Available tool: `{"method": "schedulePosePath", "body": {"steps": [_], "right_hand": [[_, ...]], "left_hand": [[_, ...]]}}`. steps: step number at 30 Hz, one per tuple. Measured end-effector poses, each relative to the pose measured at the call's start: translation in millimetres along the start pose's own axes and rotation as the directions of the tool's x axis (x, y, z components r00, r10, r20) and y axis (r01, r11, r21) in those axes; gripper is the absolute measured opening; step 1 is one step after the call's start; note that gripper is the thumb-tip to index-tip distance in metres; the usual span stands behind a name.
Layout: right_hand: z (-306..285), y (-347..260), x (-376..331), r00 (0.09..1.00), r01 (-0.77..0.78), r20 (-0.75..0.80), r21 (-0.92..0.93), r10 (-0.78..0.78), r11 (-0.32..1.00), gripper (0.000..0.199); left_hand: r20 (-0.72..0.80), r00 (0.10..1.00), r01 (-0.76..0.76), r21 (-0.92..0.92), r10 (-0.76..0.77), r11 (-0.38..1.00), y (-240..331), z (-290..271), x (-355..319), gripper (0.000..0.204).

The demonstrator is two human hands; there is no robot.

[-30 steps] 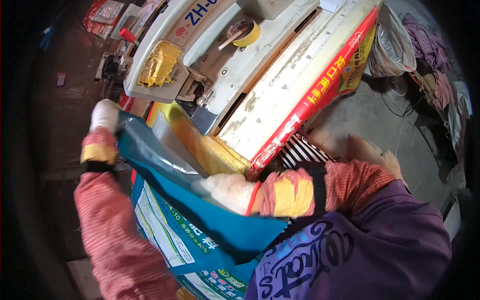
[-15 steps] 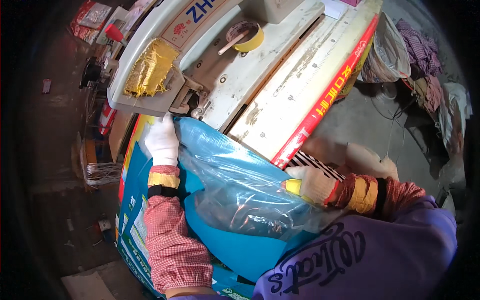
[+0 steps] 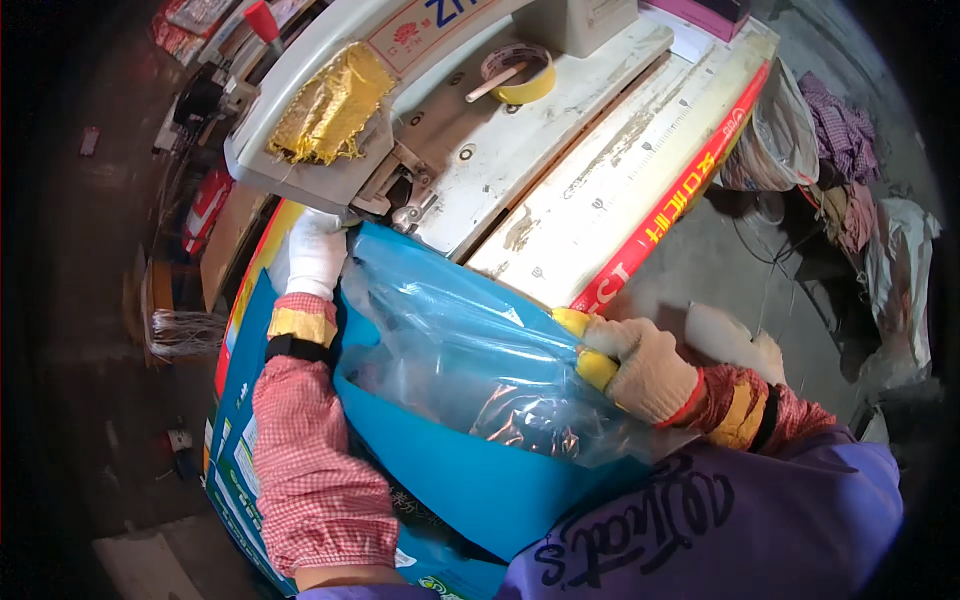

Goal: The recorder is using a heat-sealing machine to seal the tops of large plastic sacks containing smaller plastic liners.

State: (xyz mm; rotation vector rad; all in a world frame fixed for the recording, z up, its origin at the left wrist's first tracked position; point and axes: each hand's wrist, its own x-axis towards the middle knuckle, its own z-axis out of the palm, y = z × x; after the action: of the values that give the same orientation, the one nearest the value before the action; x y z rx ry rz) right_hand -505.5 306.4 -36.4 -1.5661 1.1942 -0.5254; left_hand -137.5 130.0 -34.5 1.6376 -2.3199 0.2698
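A blue woven bag (image 3: 470, 480) with a clear plastic liner (image 3: 500, 400) stretches between my hands in front of the sewing machine (image 3: 330, 180). My left hand (image 3: 313, 255), in a white glove, is at the bag's left end, close by the presser foot (image 3: 400, 205). Its fingertips are hidden under the machine head, but they look closed on the bag edge. On the right, my right hand (image 3: 645, 368), in a beige glove with yellow finger covers, pinches the bag's edge beside the table corner. Printed panels of the bag hang below my left forearm.
A yellow tape roll (image 3: 525, 85) with a thin stick in it lies on the machine bed. The white worktable (image 3: 590, 205) has a red front edge. Plastic bags (image 3: 775, 140) and checked cloth (image 3: 840, 125) are at the right. Wire ends (image 3: 190, 333) stick out at the left.
My right hand has shifted its grip and now pinches the bag edge with thumb and fingers showing. The left hand stays near the presser foot. The whole view has shifted slightly.
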Motion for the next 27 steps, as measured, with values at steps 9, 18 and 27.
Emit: {"method": "schedulePosePath", "body": {"steps": [9,18,27], "right_hand": [[-9.2,1.7,-20.3,0.998,-0.033,0.051,0.01,0.033,0.999,0.021],[-7.9,-5.6,-14.4,0.996,0.074,0.067,-0.322,-0.055,0.944,0.024],[62.2,-104.5,146.0,0.986,0.012,0.144,-0.582,0.088,0.813,0.017]], "left_hand": [[0.216,0.937,0.339,-0.368,-0.275,0.866,12.2,-15.6,-45.0,0.017],[0.109,0.938,0.345,-0.351,-0.328,0.871,19.1,-6.4,2.7,0.013],[-0.109,0.983,0.136,-0.087,-0.145,0.987,-124.9,-60.4,56.7,0.033]]}}
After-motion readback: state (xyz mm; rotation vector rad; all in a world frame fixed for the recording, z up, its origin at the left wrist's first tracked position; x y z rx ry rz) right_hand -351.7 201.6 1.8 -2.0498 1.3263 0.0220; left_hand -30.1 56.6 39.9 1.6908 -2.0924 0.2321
